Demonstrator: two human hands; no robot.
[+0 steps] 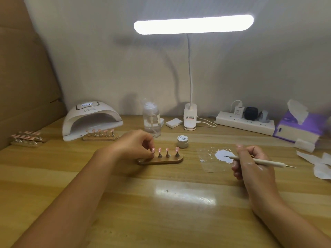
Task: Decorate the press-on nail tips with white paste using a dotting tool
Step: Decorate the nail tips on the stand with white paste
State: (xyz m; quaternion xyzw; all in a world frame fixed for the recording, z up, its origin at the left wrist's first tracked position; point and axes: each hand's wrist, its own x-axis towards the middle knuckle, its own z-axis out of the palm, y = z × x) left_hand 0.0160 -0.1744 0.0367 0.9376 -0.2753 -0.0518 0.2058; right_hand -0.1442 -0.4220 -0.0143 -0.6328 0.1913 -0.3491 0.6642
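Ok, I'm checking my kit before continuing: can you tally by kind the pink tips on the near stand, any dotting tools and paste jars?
Pink nail tips on the near stand: 4
Dotting tool: 1
Paste jar: 1
Total: 6

The worktop (161, 203) is shiny, smooth wood. The little stand (161, 161) looks like wood too, with metal pegs (167, 154). The far bottle (151, 119) is clear plastic. The tissues (297, 109) are soft paper.
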